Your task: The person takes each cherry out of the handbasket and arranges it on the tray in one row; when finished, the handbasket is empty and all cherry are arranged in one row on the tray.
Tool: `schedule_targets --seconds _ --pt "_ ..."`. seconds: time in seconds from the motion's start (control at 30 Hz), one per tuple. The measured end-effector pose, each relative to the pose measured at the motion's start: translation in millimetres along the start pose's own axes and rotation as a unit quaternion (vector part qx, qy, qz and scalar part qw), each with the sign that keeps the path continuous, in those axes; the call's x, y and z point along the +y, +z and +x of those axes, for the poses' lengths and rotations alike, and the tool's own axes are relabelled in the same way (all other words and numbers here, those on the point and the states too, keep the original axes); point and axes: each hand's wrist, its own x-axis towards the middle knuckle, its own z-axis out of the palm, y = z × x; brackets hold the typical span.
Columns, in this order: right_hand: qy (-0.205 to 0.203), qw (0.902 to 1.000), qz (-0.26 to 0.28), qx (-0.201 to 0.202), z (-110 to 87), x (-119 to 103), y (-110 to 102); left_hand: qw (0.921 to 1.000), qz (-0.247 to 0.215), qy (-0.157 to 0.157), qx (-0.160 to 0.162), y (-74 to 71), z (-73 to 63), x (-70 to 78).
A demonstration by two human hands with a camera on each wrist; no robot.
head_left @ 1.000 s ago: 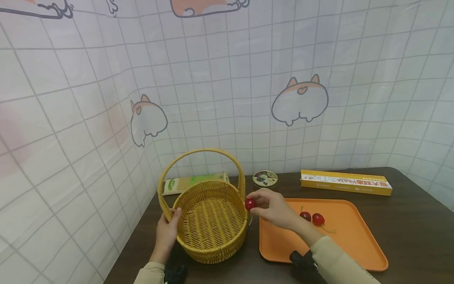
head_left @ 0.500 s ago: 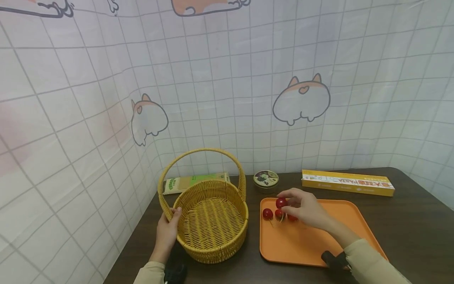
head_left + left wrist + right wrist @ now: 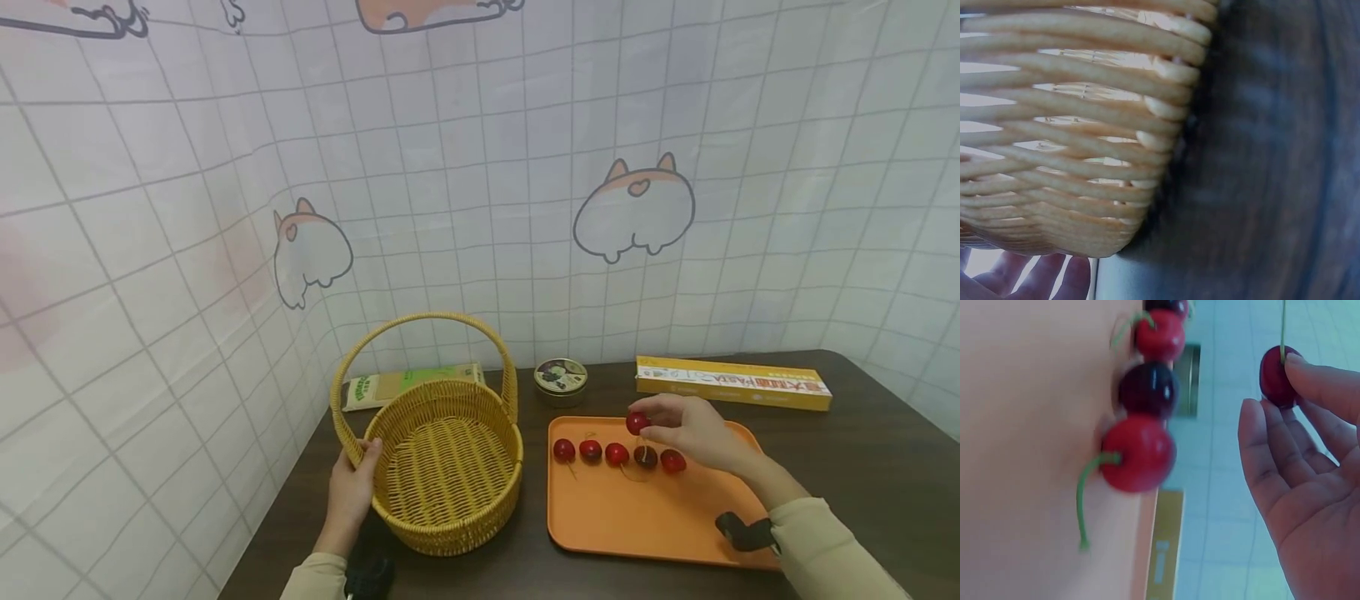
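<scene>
My left hand (image 3: 351,487) grips the left rim of a yellow woven basket (image 3: 453,537) at the foot of its tall arched handle. Nothing lies on the basket's visible bottom. In the left wrist view, its woven side fills the upper left, with fingers (image 3: 1075,278) at the lower edge. My right hand (image 3: 701,433) pinches a dark red cherry (image 3: 637,422) between thumb and fingers, above the orange tray (image 3: 630,521). Below it, several cherries (image 3: 617,454) with stems lie in a row across the tray. The right wrist view shows the pinched cherry (image 3: 1277,378) with its stem pointing up.
Behind the basket lies a green and tan packet (image 3: 412,383). A round tin (image 3: 561,379) stands behind the tray's left corner. Farther right lies a long yellow pasta box (image 3: 731,383). A patterned cloth (image 3: 480,192) hangs along the dark table's back and left.
From beside the basket's right rim, my right hand has moved right over the tray with a cherry between its fingers. More of the cherry row is uncovered. My left hand keeps its grip.
</scene>
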Motion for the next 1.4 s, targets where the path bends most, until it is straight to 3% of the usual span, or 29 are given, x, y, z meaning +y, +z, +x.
schedule_targets --seconds 0.2,0.43,0.67,1.0,1.17,1.4 --pt "0.02 0.9994 -0.028 -0.011 -5.7 17.3 -19.7 1.0 0.003 -0.002 -0.004 1.0 0.3 -1.4" --pt "0.053 0.9982 -0.023 -0.013 -13.6 30.5 -41.1 1.0 0.0 -0.008 -0.003 -0.6 -1.5 -0.6" --pt "0.068 0.9954 -0.016 -0.067 -22.7 42.1 -59.4 0.9999 -0.009 -0.007 -0.003 -0.7 -1.4 -0.3" --pt "0.084 0.9902 0.023 -0.109 -32.2 69.6 -61.4 1.0 -0.009 0.001 0.002 0.4 -2.3 0.2" --pt "0.082 0.9847 0.052 -0.144 -34.3 73.8 -61.5 0.9999 -0.009 -0.003 -0.004 -0.8 -3.5 2.0" --pt "0.071 0.984 0.042 -0.158 -33.3 75.7 -60.4 0.9999 -0.01 0.0 -0.005 -1.6 -3.2 3.0"
